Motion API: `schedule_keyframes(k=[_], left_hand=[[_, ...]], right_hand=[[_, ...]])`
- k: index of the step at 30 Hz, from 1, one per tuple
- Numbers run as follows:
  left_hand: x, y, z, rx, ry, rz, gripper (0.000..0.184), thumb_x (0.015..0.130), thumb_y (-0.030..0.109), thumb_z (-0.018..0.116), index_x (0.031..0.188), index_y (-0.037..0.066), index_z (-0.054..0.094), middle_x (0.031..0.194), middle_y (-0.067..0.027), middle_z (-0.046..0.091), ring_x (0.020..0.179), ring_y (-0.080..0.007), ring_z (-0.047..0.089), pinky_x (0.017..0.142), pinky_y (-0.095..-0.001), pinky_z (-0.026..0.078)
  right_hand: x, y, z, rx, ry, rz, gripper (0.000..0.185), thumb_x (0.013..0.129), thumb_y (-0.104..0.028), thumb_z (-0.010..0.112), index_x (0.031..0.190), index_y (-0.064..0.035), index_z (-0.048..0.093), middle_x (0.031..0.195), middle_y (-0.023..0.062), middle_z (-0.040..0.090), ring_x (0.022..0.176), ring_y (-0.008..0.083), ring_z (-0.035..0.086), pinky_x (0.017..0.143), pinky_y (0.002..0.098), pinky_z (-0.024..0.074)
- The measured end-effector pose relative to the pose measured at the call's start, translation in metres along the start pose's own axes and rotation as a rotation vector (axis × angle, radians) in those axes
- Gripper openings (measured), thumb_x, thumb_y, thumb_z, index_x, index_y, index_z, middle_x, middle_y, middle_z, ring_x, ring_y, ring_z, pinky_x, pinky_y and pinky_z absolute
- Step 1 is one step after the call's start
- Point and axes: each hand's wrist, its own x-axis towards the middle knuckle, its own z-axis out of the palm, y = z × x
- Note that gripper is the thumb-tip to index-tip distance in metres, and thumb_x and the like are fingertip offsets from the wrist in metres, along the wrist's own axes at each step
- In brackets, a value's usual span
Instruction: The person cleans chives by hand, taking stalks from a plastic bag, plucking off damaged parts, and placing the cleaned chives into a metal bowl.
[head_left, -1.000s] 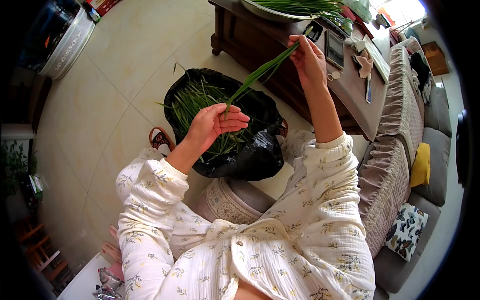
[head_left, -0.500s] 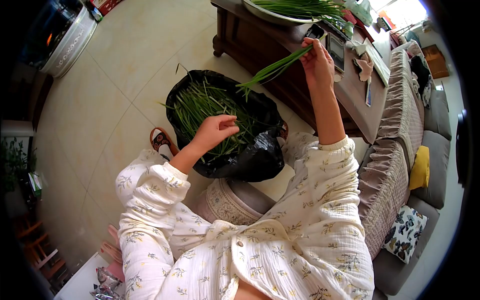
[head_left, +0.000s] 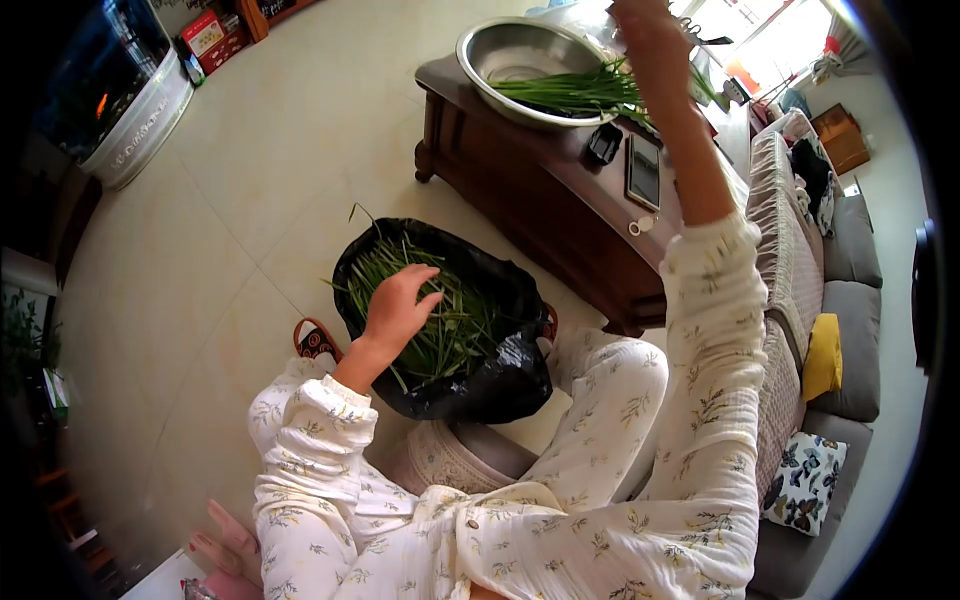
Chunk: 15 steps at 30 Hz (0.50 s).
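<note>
head: left hand [head_left: 398,305] over stalks [head_left: 460,325], right hand [head_left: 652,25] near bowl [head_left: 515,55]

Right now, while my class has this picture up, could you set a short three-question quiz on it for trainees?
1. True or false: the round silver metal bowl stands on the dark brown wooden table.

2. Multiple choice: in this view, what does the person's left hand lie over?
A) the grey fabric sofa
B) the long, thin green leaves in the open black plastic bag
C) the bowl

3. Short answer: which hand is nearer the bowl?

Key: 1. True. 2. B. 3. The right hand.
</note>
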Motion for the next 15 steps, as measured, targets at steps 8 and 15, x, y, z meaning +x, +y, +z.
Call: schedule_keyframes(k=[8, 15], left_hand=[[0.026, -0.022, -0.066, -0.007, 0.277, -0.191, 0.029, 0.077, 0.012, 0.068, 0.102, 0.000, 0.064, 0.099, -0.0153, 0.065, 0.088, -0.0282, 0.063, 0.078, -0.0325, 0.048], [0.029, -0.032, -0.083, -0.006, 0.342, -0.224, 0.027, 0.077, 0.012, 0.068, 0.100, -0.001, 0.065, 0.094, -0.0142, 0.067, 0.084, -0.0234, 0.064, 0.076, -0.0321, 0.049]], right_hand=[[-0.082, -0.009, 0.174, -0.054, -0.819, 0.146, 0.018, 0.081, -0.007, 0.054, 0.090, -0.0119, 0.069, 0.103, 0.0052, 0.061, 0.106, 0.0231, 0.054, 0.084, 0.0391, 0.0452], [-0.079, -0.017, 0.187, -0.034, -0.918, 0.079, 0.014, 0.082, -0.015, 0.060, 0.091, -0.0097, 0.069, 0.106, 0.0078, 0.061, 0.107, 0.0250, 0.054, 0.085, 0.0400, 0.0455]])
